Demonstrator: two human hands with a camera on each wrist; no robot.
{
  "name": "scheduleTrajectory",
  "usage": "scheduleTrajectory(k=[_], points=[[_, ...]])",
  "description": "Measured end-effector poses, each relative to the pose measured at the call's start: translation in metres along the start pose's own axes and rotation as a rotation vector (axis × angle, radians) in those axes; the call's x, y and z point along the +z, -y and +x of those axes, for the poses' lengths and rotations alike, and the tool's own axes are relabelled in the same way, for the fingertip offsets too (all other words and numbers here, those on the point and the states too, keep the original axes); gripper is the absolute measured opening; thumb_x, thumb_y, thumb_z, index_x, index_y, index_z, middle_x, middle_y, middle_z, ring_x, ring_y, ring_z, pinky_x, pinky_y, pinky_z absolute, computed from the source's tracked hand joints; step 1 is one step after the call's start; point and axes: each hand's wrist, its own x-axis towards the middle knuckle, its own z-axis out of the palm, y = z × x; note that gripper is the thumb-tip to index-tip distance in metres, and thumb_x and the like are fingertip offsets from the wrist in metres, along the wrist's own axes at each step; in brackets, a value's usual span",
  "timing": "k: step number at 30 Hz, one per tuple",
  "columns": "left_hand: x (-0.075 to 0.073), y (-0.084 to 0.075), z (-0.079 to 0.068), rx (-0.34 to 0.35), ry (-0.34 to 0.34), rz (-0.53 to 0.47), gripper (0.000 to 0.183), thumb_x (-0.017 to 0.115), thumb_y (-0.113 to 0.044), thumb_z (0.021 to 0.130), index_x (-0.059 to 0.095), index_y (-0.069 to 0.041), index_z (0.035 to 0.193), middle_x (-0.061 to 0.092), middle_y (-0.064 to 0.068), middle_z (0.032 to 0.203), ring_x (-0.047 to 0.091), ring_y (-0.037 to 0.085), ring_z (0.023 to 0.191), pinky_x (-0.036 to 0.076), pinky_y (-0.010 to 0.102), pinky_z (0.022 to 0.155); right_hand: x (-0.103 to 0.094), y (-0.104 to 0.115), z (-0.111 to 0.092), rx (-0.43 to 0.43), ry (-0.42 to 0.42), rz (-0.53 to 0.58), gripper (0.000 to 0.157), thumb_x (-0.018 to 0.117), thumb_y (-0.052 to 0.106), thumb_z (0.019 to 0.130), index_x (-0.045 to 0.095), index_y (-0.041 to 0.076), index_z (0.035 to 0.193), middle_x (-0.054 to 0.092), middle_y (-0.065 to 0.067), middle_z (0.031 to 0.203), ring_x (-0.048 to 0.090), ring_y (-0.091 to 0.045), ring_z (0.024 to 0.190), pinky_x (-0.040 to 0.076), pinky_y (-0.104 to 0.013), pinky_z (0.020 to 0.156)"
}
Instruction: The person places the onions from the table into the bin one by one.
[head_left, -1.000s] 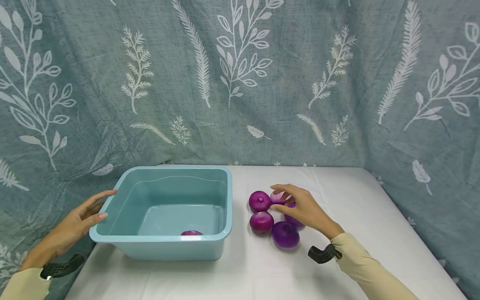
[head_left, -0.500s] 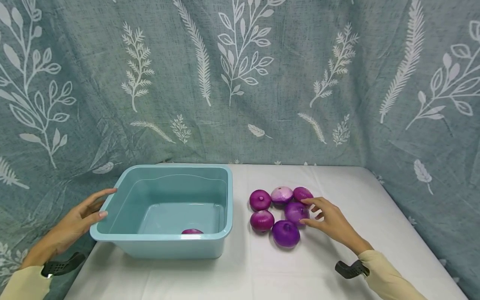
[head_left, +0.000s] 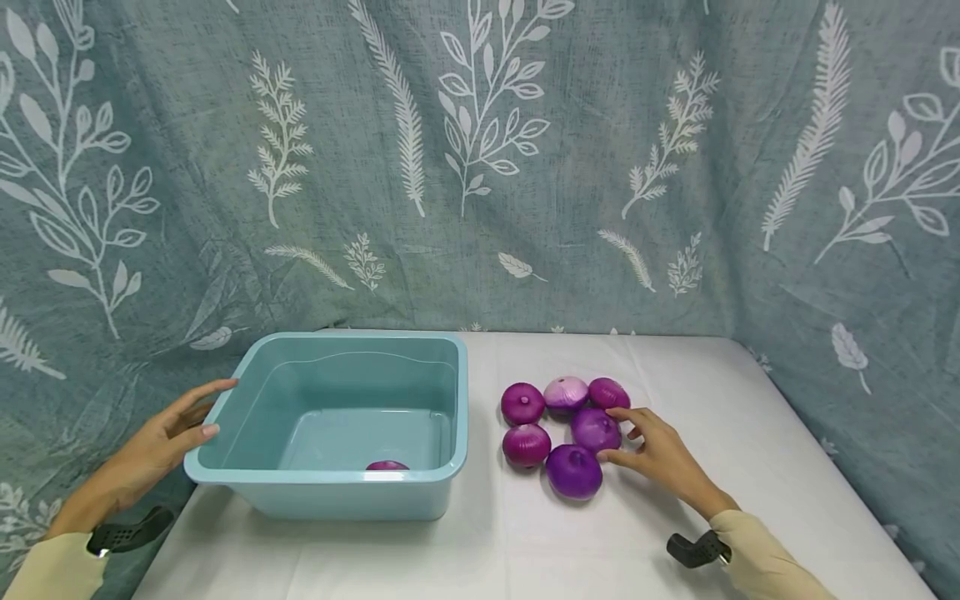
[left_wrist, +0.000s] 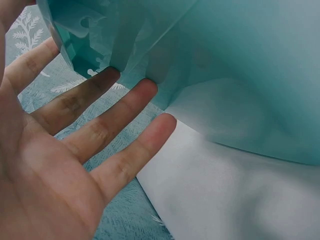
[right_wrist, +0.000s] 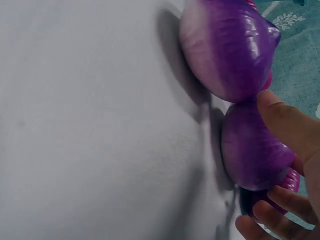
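Observation:
My left hand rests at the left rim of a light blue plastic basin. In the left wrist view its fingers are straight and spread beside the basin's outer wall. Inside the basin, the top of one red onion shows above the front rim. My right hand is at the right side of a purple onion, thumb and fingers spread either side of it. In the right wrist view the thumb overlaps this onion, below a larger purple onion.
Several more onions sit grouped around it: a dark purple one in front, a paler one at the back and a magenta one at the left. A white cloth covers the table. A patterned curtain stands behind.
My right hand has moved right and forward, from over the back onions to the right side of the purple onion. The left hand stays at the basin's rim.

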Motion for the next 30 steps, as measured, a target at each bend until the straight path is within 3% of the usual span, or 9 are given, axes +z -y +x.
scheduleTrajectory(k=[5, 14, 18, 21, 30], points=[[0.000, 0.000, 0.000, -0.011, 0.001, -0.015, 0.063, 0.042, -0.014, 0.113, 0.013, -0.026, 0.167, 0.004, 0.005, 0.171, 0.019, 0.040, 0.149, 0.033, 0.078, 0.100, 0.006, -0.003, 0.000, -0.015, -0.022, 0.000, 0.082, 0.090, 0.042, 0.078, 0.057, 0.007, 0.143, 0.065, -0.014, 0.123, 0.063, -0.026, 0.093, 0.056, -0.039, 0.072], [0.000, 0.001, -0.001, -0.019, -0.005, -0.011, 0.064, 0.043, -0.014, 0.112, 0.014, -0.027, 0.167, 0.005, 0.002, 0.171, 0.025, 0.023, 0.147, 0.037, 0.075, 0.100, 0.014, -0.005, 0.000, -0.012, -0.017, -0.007, 0.085, 0.089, 0.043, 0.080, 0.051, 0.009, 0.149, 0.064, -0.010, 0.121, 0.060, -0.023, 0.091, 0.054, -0.037, 0.073], [0.000, 0.000, -0.002, -0.025, -0.010, -0.009, 0.064, 0.044, -0.015, 0.112, 0.014, -0.028, 0.167, 0.005, 0.003, 0.171, 0.022, 0.035, 0.149, 0.037, 0.075, 0.099, 0.015, -0.005, 0.000, -0.004, -0.017, -0.013, 0.084, 0.088, 0.043, 0.080, 0.052, 0.009, 0.148, 0.063, -0.010, 0.122, 0.060, -0.023, 0.092, 0.053, -0.037, 0.073], [0.001, 0.001, -0.003, -0.023, -0.011, -0.028, 0.064, 0.044, -0.014, 0.112, 0.014, -0.027, 0.167, 0.003, 0.005, 0.172, 0.014, 0.046, 0.150, 0.030, 0.082, 0.098, 0.016, -0.005, 0.000, 0.005, -0.022, -0.010, 0.083, 0.089, 0.045, 0.080, 0.054, 0.009, 0.147, 0.064, -0.009, 0.120, 0.061, -0.022, 0.092, 0.055, -0.038, 0.073], [0.003, 0.001, -0.004, -0.021, -0.014, -0.046, 0.065, 0.044, -0.013, 0.112, 0.014, -0.028, 0.167, 0.003, 0.002, 0.172, 0.005, 0.057, 0.149, 0.022, 0.087, 0.096, 0.014, -0.006, -0.004, 0.033, -0.033, 0.036, 0.082, 0.090, 0.044, 0.078, 0.057, 0.007, 0.143, 0.065, -0.013, 0.125, 0.067, -0.023, 0.095, 0.059, -0.038, 0.078]])
